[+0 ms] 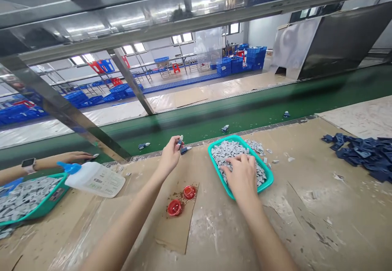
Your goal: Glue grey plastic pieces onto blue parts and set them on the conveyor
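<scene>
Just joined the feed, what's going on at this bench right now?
A person at a workbench has their right hand in a teal plastic tray heaped with small grey pieces. Their left hand pinches a small blue-and-grey piece near the green conveyor belt. Two red caps sit on cardboard between them. To the left, a co-worker's hand lies past a white squeeze bottle and a second teal tray.
</scene>
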The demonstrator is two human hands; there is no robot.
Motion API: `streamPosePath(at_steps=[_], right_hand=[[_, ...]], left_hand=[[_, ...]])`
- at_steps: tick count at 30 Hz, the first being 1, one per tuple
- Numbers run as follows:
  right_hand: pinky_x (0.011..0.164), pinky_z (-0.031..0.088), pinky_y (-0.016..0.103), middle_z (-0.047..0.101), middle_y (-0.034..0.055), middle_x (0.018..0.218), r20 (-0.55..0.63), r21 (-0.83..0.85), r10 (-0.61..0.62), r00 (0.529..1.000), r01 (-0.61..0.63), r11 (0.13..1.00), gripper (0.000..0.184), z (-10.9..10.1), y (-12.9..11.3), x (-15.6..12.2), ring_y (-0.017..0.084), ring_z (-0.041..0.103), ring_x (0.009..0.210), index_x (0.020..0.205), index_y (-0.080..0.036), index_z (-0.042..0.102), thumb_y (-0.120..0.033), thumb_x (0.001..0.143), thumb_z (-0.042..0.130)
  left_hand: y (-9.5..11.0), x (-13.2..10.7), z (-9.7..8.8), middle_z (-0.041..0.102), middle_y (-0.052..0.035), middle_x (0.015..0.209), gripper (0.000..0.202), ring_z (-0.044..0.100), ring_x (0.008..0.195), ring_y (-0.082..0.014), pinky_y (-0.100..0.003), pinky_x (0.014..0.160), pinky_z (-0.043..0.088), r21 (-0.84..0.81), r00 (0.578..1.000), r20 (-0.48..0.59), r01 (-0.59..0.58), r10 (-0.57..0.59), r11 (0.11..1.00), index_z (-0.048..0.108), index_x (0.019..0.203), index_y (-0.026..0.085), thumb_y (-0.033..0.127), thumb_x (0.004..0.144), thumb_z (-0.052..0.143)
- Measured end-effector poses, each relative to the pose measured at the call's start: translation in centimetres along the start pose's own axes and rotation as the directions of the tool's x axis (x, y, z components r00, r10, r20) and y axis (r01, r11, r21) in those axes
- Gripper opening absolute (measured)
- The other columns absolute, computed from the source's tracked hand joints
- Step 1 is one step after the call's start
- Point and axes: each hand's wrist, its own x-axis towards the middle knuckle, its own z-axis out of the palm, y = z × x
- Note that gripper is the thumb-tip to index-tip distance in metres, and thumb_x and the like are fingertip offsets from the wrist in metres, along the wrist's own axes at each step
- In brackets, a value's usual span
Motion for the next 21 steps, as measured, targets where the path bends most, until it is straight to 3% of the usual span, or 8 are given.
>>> streamPosePath(at_steps=[4, 7, 13, 17, 21], right_hand=[[0.079, 0.039, 0.044, 0.058, 0.013, 0.093, -0.05, 0.007, -0.009, 0.999, 0.009, 1.0, 0.02, 0.3, -0.9, 0.4, 0.033, 0.044, 0.094, 0.097, -0.02, 0.072, -0.029, 0.079, 0.07], [0.077, 0.039, 0.043, 0.058, 0.0127, 0.089, -0.039, -0.001, -0.015, 0.999, 0.015, 1.0, 0.008, 0.8, -1.1, 0.8, 0.033, 0.045, 0.094, 0.085, -0.021, 0.073, -0.026, 0.079, 0.069], [0.076, 0.039, 0.042, 0.06, 0.0124, 0.086, -0.013, -0.031, 0.015, 1.0, -0.016, 0.999, 0.005, 1.7, -1.4, 1.0, 0.033, 0.046, 0.094, 0.078, -0.02, 0.07, -0.019, 0.08, 0.065], [0.077, 0.039, 0.042, 0.061, 0.012, 0.083, 0.006, -0.063, -0.036, 0.999, 0.037, 0.997, 0.011, 2.2, -1.8, 0.9, 0.032, 0.047, 0.092, 0.079, -0.02, 0.066, -0.015, 0.084, 0.057], [0.076, 0.04, 0.041, 0.063, 0.0138, 0.088, 0.044, -0.086, -0.083, 0.996, 0.086, 0.993, 0.016, 2.6, -2.0, 0.7, 0.031, 0.048, 0.09, 0.086, -0.016, 0.064, -0.013, 0.089, 0.049]], left_hand=[[-1.3, 2.9, 0.2, 0.066, -0.0104, 0.11, 0.032, 0.059, 0.105, -0.0255, -0.039, 0.094, 0.044, 0.232, 1.0, 0.025, -0.008, 0.003, 0.973, 0.057, 0.115, 0.018, 0.017, 0.086, 0.044], [-2.7, 4.5, 0.0, 0.063, -0.0135, 0.12, 0.032, 0.057, 0.111, -0.0284, -0.037, 0.093, 0.043, 0.364, 0.999, 0.049, -0.007, -0.011, 0.931, 0.058, 0.118, 0.016, 0.017, 0.087, 0.047], [-4.8, 8.2, 0.4, 0.06, -0.0106, 0.117, 0.032, 0.059, 0.104, -0.0228, -0.045, 0.089, 0.048, 0.534, 0.987, 0.144, -0.021, -0.066, 0.845, 0.055, 0.119, 0.015, 0.029, 0.09, 0.054], [-3.8, 9.6, 2.3, 0.058, -0.01, 0.119, 0.031, 0.057, 0.107, -0.0234, -0.047, 0.091, 0.047, 0.589, 0.987, 0.157, -0.062, -0.039, 0.806, 0.057, 0.116, 0.016, 0.032, 0.089, 0.055], [-1.2, 10.6, 6.4, 0.058, -0.0102, 0.12, 0.033, 0.055, 0.11, -0.0241, -0.048, 0.094, 0.045, 0.566, 0.979, 0.201, -0.154, 0.046, 0.81, 0.057, 0.116, 0.015, 0.035, 0.09, 0.053]])
